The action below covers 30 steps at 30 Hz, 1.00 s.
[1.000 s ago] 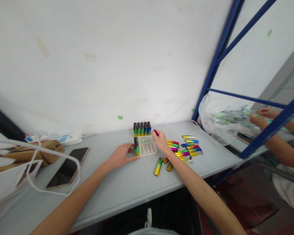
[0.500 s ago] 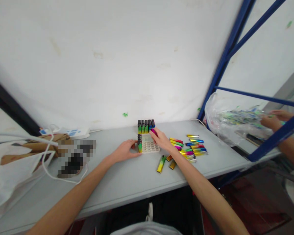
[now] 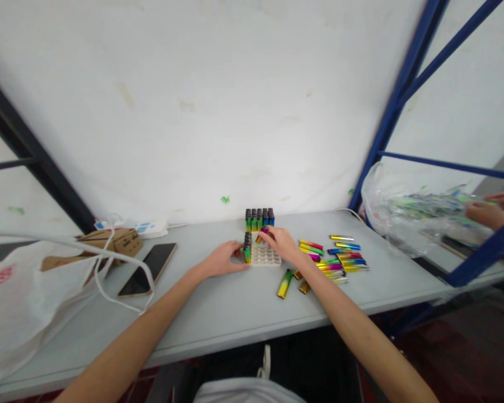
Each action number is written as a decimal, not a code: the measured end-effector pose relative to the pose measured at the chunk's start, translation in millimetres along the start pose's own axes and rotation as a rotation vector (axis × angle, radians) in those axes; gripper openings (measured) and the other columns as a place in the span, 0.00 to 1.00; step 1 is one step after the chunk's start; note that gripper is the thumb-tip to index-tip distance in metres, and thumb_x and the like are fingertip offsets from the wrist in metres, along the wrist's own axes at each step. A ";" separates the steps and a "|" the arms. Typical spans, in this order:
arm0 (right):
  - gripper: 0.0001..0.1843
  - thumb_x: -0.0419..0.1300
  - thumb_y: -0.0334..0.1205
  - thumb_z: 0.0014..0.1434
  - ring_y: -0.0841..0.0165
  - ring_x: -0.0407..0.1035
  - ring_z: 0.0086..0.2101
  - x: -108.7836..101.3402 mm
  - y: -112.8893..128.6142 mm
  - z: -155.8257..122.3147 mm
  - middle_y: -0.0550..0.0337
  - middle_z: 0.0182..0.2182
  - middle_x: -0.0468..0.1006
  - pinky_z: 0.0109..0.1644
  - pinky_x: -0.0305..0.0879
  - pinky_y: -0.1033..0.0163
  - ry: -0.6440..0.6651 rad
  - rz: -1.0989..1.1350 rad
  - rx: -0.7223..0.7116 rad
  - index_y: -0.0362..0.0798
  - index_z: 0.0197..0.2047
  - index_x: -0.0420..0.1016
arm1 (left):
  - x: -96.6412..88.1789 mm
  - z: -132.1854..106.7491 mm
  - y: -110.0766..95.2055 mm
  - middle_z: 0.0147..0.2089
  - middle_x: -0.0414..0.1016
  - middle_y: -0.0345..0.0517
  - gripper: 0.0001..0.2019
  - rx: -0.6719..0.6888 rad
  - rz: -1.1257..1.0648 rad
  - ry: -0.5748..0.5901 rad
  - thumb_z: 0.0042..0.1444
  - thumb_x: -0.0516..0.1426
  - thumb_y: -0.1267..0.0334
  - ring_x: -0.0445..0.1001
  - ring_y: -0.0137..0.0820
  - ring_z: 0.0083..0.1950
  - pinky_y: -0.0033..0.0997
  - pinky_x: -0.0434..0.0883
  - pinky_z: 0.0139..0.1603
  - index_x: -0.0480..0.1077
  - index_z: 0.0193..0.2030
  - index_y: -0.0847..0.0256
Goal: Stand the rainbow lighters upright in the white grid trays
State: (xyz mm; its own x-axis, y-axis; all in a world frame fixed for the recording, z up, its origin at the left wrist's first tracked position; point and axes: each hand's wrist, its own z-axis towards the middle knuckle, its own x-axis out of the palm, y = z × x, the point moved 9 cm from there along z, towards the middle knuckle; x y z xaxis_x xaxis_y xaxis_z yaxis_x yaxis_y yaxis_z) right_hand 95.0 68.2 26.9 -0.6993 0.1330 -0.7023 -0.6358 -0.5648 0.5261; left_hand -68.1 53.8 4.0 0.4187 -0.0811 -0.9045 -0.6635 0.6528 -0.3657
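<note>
A pale tray [image 3: 266,259] with rows of round holes stands on the table in front of me. Along its left side a row of green-and-yellow lighters [image 3: 247,252] with black tops stands upright. My left hand [image 3: 227,258] curves around that side, thumb at the front corner and fingers farther back, holding the tray. Above the tray's back part, my right hand [image 3: 282,244] pinches a tilted lighter [image 3: 261,235], purple at the top and yellowish lower down. Its lower end is partly hidden. Behind the tray stands a block of upright lighters [image 3: 259,220], green to blue.
Loose shiny lighters [image 3: 331,267] lie right of the tray, one green-and-yellow lighter [image 3: 284,284] nearer me. At left are a phone [image 3: 149,270], a white cable, a cardboard box [image 3: 124,242] and a plastic bag [image 3: 37,302]. Beyond the blue frame [image 3: 372,162], another person's hands touch a clear bag.
The view has shifted, so the table appears farther right. My right hand's lighter now tilts above the tray with more of its body showing. My left hand stays at the tray's left side.
</note>
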 end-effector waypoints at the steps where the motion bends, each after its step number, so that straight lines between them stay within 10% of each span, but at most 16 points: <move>1: 0.17 0.54 0.48 0.72 0.69 0.66 0.27 5.4 -0.1 1.6 0.62 0.26 0.74 0.34 0.55 0.65 0.009 -0.016 -0.009 0.48 0.34 0.69 | 0.2 0.0 0.2 0.36 0.74 0.45 0.20 -0.002 0.002 0.000 0.52 0.63 0.44 0.72 0.38 0.38 0.34 0.68 0.40 0.72 0.37 0.61; 20: 0.11 0.65 0.43 0.65 0.63 0.71 0.44 29.0 2.0 4.4 0.51 0.41 0.77 0.51 0.65 0.60 0.184 -0.169 -0.098 0.43 0.45 0.78 | 0.2 1.0 -1.4 0.35 0.74 0.46 0.24 -0.025 0.080 -0.058 0.52 0.61 0.37 0.72 0.39 0.36 0.35 0.68 0.38 0.70 0.35 0.59; 25: 0.15 0.58 0.45 0.70 0.63 0.73 0.45 -42.5 -20.8 -9.4 0.50 0.46 0.79 0.55 0.64 0.58 0.012 -0.141 -0.020 0.45 0.51 0.78 | 3.1 4.0 2.7 0.36 0.74 0.47 0.31 -0.073 0.107 -0.068 0.48 0.61 0.30 0.73 0.41 0.36 0.37 0.67 0.38 0.70 0.37 0.60; 30: 0.16 0.58 0.32 0.65 0.59 0.72 0.53 -128.9 -109.6 -52.3 0.44 0.52 0.80 0.61 0.61 0.56 -0.017 -0.461 0.299 0.43 0.54 0.79 | 5.4 5.1 8.5 0.38 0.75 0.50 0.30 -0.067 0.064 -0.061 0.51 0.60 0.31 0.73 0.43 0.39 0.39 0.69 0.41 0.71 0.39 0.60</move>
State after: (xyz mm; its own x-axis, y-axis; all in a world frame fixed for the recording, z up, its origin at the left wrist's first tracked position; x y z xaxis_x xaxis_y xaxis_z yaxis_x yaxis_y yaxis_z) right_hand 271.9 70.4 34.6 -0.3298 0.3265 -0.8858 -0.9410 -0.1889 0.2808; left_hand -68.3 62.8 -2.9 0.4097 0.0070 -0.9122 -0.7295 0.6029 -0.3230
